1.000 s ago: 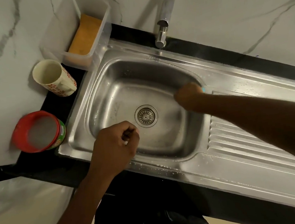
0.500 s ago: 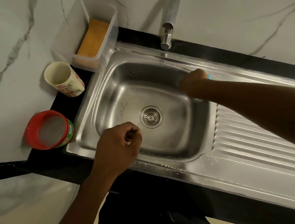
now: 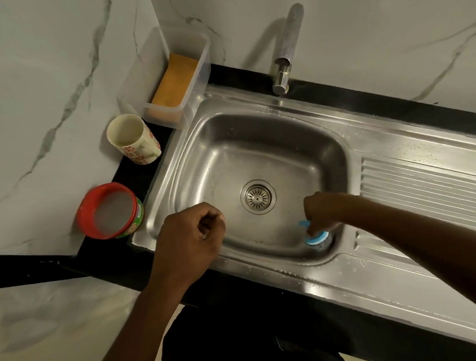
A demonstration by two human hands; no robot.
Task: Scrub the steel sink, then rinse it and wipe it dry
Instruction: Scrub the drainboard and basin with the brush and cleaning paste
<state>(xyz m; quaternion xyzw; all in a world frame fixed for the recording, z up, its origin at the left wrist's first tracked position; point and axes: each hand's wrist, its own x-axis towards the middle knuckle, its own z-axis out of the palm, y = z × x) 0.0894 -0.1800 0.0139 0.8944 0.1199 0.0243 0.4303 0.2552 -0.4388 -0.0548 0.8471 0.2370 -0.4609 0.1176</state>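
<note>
The steel sink (image 3: 221,164) has a round drain (image 3: 258,197) in its basin floor and a ribbed drainboard (image 3: 433,192) to the right. My right hand (image 3: 324,210) reaches into the basin's near right corner, shut on a blue-handled scrubber (image 3: 316,238) whose steel-wool pad presses against the basin wall there. My left hand (image 3: 192,242) is a closed fist resting over the sink's near left rim, holding nothing I can see. Water droplets dot the rim.
A chrome tap (image 3: 287,52) stands behind the basin. On the black counter at the left are a clear tub (image 3: 201,68) holding an orange sponge (image 3: 175,82), a patterned mug (image 3: 134,140) and a red-rimmed container (image 3: 110,210). Marble walls enclose the corner.
My right hand has swept the scrubber from the basin's far right wall down to its near right corner. My left fist has stayed at the near rim.
</note>
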